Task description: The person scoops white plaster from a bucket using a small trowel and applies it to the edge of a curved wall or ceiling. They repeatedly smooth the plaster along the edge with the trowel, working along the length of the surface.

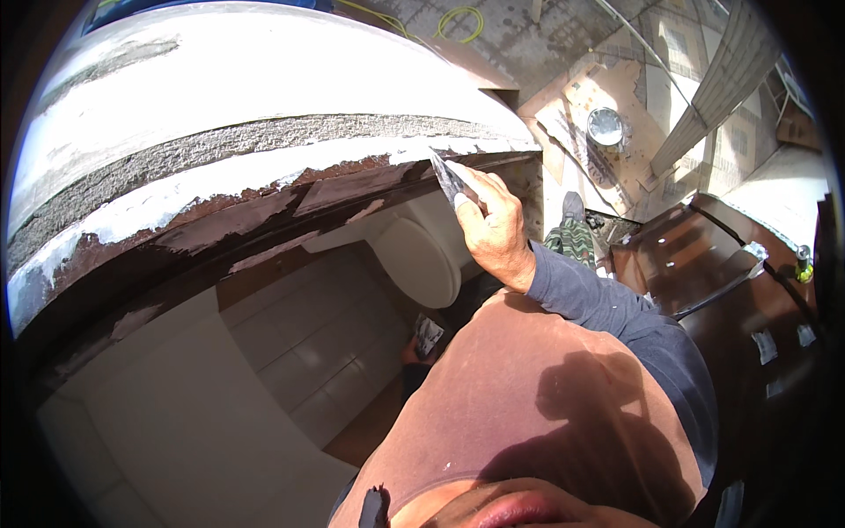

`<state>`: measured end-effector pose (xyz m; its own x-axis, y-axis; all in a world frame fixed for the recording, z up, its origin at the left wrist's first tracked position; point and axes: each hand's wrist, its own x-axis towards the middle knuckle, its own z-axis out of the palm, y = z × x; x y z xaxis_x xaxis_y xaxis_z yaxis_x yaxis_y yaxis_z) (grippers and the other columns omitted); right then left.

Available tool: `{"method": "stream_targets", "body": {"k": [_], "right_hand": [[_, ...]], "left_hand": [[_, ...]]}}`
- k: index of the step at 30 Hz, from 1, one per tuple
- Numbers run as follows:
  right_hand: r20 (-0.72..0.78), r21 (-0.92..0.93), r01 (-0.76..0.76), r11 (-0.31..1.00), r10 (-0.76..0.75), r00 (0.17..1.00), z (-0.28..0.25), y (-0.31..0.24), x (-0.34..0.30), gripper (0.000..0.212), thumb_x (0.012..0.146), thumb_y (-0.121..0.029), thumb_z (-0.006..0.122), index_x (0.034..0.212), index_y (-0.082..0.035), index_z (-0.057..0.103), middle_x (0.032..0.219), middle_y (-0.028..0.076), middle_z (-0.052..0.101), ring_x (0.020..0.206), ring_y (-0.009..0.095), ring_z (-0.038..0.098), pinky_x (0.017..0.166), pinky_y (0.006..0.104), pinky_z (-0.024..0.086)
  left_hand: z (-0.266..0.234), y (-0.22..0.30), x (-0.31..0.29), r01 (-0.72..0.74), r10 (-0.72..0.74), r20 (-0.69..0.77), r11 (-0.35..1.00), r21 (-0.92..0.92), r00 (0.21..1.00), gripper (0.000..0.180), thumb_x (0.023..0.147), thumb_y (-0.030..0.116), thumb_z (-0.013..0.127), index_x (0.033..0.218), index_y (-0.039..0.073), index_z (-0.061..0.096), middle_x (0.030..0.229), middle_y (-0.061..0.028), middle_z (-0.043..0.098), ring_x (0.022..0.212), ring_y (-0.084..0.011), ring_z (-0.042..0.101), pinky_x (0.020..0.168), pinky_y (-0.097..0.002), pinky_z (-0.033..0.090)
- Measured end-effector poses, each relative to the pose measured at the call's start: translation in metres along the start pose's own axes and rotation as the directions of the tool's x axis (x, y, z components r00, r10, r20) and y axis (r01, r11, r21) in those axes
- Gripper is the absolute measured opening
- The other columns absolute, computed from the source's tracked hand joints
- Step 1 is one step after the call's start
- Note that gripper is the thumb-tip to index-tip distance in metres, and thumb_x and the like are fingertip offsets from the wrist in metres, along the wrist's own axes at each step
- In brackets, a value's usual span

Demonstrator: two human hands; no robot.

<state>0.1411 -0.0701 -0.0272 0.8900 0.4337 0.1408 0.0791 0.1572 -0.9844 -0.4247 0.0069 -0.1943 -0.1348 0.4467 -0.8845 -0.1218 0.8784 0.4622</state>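
My right hand (495, 224) is closed round a putty knife (446, 179), its blade tip against the white-coated lower edge (290, 167) of the wall. Just below that edge runs a dark brown frame (352, 187) with patchy paint. Low in the shade near my body, my left hand (411, 353) grips a small flat piece smeared with white and grey (429, 335); its exact kind does not show, and most of the fingers are hidden.
A rough grey strip (220, 145) crosses the white wall. Below is a cream toilet (418, 264) by floor tiles (308, 343). An open tub (606, 128) stands on cardboard (634, 88). A glossy brown panel (704, 255) lies right; a yellow hose (480, 26) lies far off.
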Motion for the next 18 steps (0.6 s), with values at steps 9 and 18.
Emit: {"method": "stream_targets", "body": {"k": [9,18], "right_hand": [[0.001,-0.208,0.181,0.961,-0.185,0.983,0.008,-0.013,0.012,0.041,0.082,0.006,0.061,0.122,0.000,0.067,0.113,0.018,0.069,0.095,0.034,0.062,0.085,0.0395,0.053],[0.042,-0.346,0.262,0.901,-0.264,0.964,0.002,-0.018,-0.003,0.055,0.071,0.001,0.064,0.125,-0.004,0.067,0.117,0.010,0.066,0.091,0.028,0.061,0.079,0.0375,0.054]], "left_hand": [[0.035,0.006,-0.022,-0.045,0.051,-0.220,0.998,0.032,0.974,0.031,0.092,0.017,0.066,0.122,0.009,0.064,0.120,-0.0093,0.067,0.113,-0.0258,0.061,0.097,-0.0492,0.050],[0.058,0.008,-0.058,-0.418,0.414,0.261,0.350,0.838,0.872,0.038,0.094,0.022,0.068,0.123,-0.003,0.066,0.118,-0.0144,0.068,0.107,-0.0262,0.064,0.097,-0.0453,0.052]]}}
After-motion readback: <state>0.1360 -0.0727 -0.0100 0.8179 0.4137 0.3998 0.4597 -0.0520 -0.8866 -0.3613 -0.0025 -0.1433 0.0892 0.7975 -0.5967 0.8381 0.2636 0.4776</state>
